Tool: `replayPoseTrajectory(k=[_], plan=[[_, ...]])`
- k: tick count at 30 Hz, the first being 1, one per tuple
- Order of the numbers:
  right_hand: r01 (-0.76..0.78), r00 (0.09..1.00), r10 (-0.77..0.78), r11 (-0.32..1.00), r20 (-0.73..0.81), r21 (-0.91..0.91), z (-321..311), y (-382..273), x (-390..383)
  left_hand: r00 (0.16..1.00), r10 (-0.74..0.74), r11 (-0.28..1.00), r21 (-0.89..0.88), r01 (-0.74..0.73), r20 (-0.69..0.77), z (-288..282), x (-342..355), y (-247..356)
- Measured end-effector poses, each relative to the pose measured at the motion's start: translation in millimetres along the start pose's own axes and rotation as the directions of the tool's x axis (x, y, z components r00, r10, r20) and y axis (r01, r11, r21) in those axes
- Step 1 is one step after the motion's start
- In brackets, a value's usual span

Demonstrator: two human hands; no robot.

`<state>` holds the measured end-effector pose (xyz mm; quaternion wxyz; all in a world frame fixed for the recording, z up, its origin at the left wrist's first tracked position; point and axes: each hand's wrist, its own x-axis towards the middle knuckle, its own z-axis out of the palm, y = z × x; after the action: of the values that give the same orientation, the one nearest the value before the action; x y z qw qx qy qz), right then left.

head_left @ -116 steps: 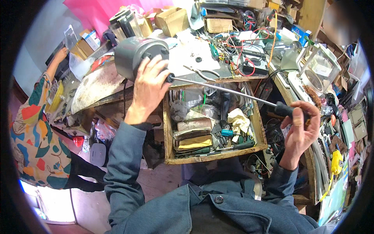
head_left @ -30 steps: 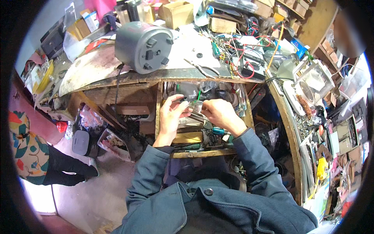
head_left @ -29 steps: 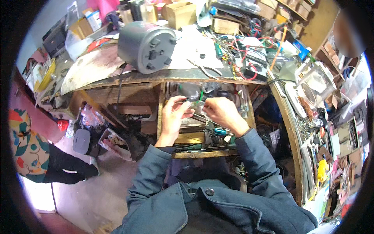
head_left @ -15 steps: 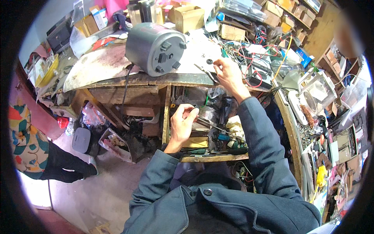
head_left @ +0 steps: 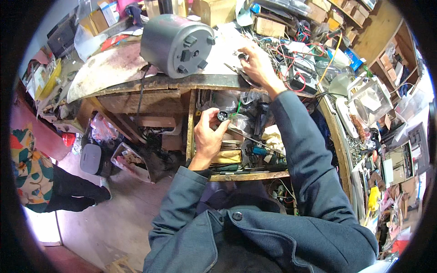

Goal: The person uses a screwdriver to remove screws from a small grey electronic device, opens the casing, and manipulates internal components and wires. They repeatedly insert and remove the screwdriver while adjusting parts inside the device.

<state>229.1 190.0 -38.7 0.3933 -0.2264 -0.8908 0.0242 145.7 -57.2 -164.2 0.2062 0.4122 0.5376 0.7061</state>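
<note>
My left hand (head_left: 210,139) is raised over an open drawer (head_left: 246,176), pinching a small round black part (head_left: 222,116) with pale spots on its face between thumb and fingertips. My right hand (head_left: 258,68) reaches onto the workbench, fingers curled around a small dark round piece (head_left: 245,57) that they partly cover. Just beside that hand a thin metal hand tool (head_left: 234,69) lies on the bench's pale sheet. To its left a grey appliance base (head_left: 175,45), like a blender's motor unit, lies on its side with its black-footed underside facing me.
Tools, plastic bags and a long metal rod fill the drawer. Red and yellow wires (head_left: 298,75) tangle at the bench's right. Cardboard boxes (head_left: 214,12) stand behind. A black cord (head_left: 141,91) hangs over the front edge. Another person (head_left: 41,175) stands at the left.
My left hand has turned, so the round black part shows in its fingers. My right hand has closed over the dark round piece on the bench. The whole view has shifted slightly.
</note>
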Motion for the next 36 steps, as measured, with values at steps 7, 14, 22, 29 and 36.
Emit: replayPoseTrajectory(k=[7,14,22,29,36], plan=[[-0.431,0.893,0.172,0.591,0.415,0.682,-26,-80,-109,0.994,0.105,0.977,0.190,-0.102,-0.009,-4,-4,13],[-0.450,0.881,0.210,0.650,0.424,0.612,-35,-107,-139,0.985,0.160,0.967,0.188,-0.169,0.065,-8,-7,18],[-0.429,0.900,0.225,0.607,0.372,0.669,-27,-97,-147,0.966,0.245,0.928,0.268,-0.257,0.078,-8,-6,22],[-0.316,0.926,0.103,0.737,0.363,0.598,-44,-109,-139,0.964,0.248,0.921,0.284,-0.265,0.095,-11,-7,24],[-0.378,0.908,0.167,0.723,0.385,0.578,-44,-107,-140,0.956,0.256,0.919,0.272,-0.286,0.142,-14,-9,24]])
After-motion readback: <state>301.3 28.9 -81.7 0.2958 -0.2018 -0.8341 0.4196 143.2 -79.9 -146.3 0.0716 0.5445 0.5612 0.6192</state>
